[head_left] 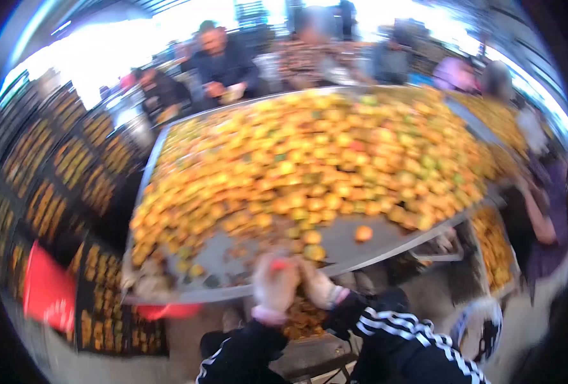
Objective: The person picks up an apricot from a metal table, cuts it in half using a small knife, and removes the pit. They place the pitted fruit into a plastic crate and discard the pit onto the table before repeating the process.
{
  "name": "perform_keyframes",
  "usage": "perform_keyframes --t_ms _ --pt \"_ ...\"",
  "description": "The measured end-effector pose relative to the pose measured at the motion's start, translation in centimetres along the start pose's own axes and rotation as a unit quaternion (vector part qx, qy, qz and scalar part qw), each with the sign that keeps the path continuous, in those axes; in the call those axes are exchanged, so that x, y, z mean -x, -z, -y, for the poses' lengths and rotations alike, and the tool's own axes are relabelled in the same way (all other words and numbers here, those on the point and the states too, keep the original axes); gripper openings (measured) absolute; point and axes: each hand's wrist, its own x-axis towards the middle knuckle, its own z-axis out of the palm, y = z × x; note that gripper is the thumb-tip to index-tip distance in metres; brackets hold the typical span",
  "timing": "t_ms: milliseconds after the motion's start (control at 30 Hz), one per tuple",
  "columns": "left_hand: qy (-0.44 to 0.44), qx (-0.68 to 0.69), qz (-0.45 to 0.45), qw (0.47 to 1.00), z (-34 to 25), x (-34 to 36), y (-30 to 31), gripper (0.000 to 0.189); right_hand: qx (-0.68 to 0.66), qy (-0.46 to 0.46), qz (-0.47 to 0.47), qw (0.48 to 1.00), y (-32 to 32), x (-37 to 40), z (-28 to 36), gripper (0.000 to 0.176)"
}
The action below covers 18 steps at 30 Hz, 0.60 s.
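Two hands are huddling at the table [386, 246] edge, fruit [309, 166] heaped within reach. The left hand [273, 287] is gripping a red thing [279, 263]; the right hand [320, 289] is blurred, so I cannot tell its grip.

Fruit [309, 166] heaped on table [344, 246]; crates [60, 185] left.

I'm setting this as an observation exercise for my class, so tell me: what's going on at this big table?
A person in striped black sleeves holds left hand and right hand close together at the near edge of a metal table; blur hides whether they hold anything. The table is heaped with orange-yellow fruit. At its far side stand other people, and crates of fruit are stacked at the left.
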Motion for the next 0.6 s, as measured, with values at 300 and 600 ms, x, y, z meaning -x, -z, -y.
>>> perform_keyframes --t_ms 300,600 --pt "0.068 0.012 -0.019 0.997 -4.5 -0.6 -0.5 0.021 -0.410 -0.193 -0.280 0.846 16.9 1.9 16.0 0.055" --pt "0.118 0.081 -0.015 0.990 -1.6 -0.3 -0.6 0.019 -0.336 0.002 -0.456 0.824 37.5 -0.4 18.5 0.068"
